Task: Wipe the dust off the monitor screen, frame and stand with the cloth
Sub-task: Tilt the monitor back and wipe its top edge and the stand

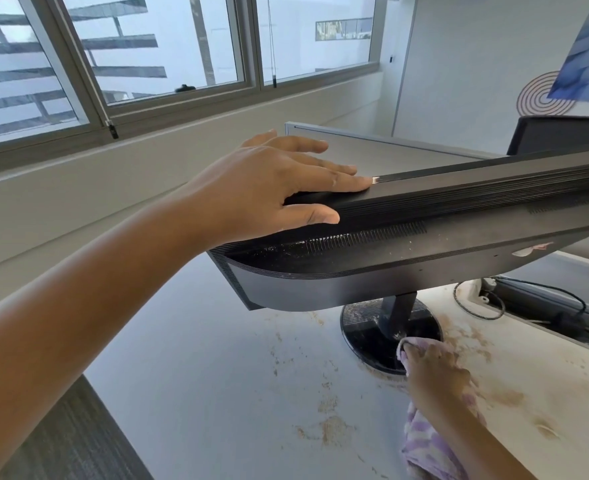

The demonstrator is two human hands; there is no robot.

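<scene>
Dust lies in pale specks on the back of the black plastic monitor [424, 244], which is seen from behind and above, near its ventilation slots. The left hand [272, 188] rests flat on the upper corner of the monitor, fingers spread over the top edge, thumb on the back; it grips nothing. The right hand [435, 372] holds the lilac and white soft cloth [424, 441] bunched in a closed grip and presses it on the round black stand base [372, 341]. The base stands on the white desk [217, 393], which has brown dirt stains around it. A black cable [559, 299] lies behind.
</scene>
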